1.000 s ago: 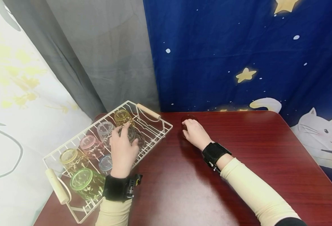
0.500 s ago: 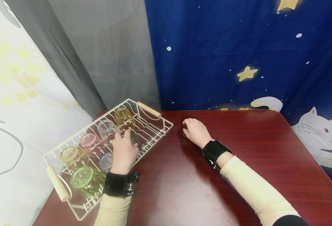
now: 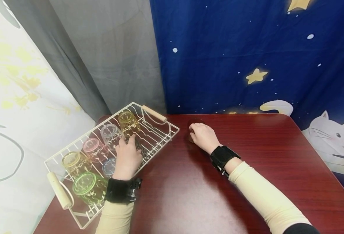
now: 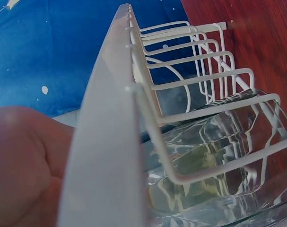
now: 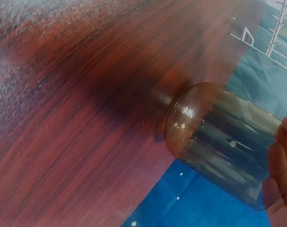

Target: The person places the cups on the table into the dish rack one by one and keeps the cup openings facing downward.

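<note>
In the head view my left hand [image 3: 128, 161] reaches into a white wire rack [image 3: 178, 129]. Its fingers and thumb curl round a dark-rimmed grey glass [image 3: 137, 143], partly hidden by the hand. The left wrist view shows this clear grey glass [image 4: 214, 156] behind the rack's wires. Over on the table, near the far edge, my right hand [image 3: 205, 138] holds a brown see-through glass [image 3: 192, 122] by its upper part. The right wrist view shows the brown glass [image 5: 223, 142] upright, its rounded base at the tabletop and fingers [image 5: 278, 161] at its rim.
Several other glasses stand bottom-up in the rack: an amber one [image 3: 128, 123], a clear one [image 3: 110, 131], a pink one [image 3: 94, 149], a yellow one [image 3: 76, 162], a blue one [image 3: 109, 166] and a green one [image 3: 88, 188]. Wooden handles [image 3: 153, 113] flank the rack. Curtains hang behind the table [image 3: 262, 156].
My left hand has come down onto the grey glass, its fingers drawing in from spread to curled round it. The right hand stays at the brown glass, with hardly any movement.
</note>
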A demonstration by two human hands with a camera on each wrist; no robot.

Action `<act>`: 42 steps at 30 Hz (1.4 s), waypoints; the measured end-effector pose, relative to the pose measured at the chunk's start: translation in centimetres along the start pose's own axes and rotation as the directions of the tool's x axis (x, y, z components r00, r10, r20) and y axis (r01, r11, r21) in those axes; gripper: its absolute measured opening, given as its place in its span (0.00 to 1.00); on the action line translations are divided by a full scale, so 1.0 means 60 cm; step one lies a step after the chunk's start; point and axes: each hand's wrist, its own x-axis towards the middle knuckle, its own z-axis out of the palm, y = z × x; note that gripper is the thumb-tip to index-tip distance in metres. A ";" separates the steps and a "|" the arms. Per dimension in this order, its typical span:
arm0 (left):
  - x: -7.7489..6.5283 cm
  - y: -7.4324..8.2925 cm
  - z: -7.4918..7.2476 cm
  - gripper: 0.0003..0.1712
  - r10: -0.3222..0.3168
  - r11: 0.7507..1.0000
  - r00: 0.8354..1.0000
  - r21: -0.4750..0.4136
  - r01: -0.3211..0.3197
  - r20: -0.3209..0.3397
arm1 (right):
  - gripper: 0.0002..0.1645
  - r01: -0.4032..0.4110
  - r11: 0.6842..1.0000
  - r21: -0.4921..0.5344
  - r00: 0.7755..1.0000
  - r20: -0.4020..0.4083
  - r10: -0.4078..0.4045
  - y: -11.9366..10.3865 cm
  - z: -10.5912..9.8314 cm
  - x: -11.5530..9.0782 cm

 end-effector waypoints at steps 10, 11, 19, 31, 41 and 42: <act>-0.005 -0.001 -0.006 0.37 -0.003 0.998 1.000 0.062 0.003 0.006 | 0.06 -0.001 1.000 -0.024 1.000 0.006 0.001 0.000 -0.004 0.004; -0.006 -0.001 -0.007 0.37 -0.004 0.997 1.000 0.071 0.003 0.010 | 0.06 -0.005 1.000 -0.023 1.000 0.010 0.005 0.000 -0.005 0.004; -0.009 0.002 -0.013 0.38 0.009 0.993 1.000 0.118 -0.010 0.002 | 0.06 -0.014 1.000 -0.012 1.000 0.012 0.014 0.001 -0.008 0.001; -0.002 0.006 0.000 0.31 0.118 0.993 0.981 0.040 -0.113 -0.156 | 0.07 -0.031 0.998 0.049 0.999 -0.042 0.034 -0.014 -0.051 -0.015; 0.010 0.052 0.000 0.28 0.247 0.919 0.963 -0.288 -0.269 -0.111 | 0.08 -0.038 0.980 0.196 0.966 -0.244 0.086 -0.042 -0.106 -0.028; 0.010 0.058 0.002 0.29 0.267 0.908 0.957 -0.305 -0.288 -0.110 | 0.08 -0.040 0.971 0.235 0.960 -0.261 0.103 -0.046 -0.112 -0.030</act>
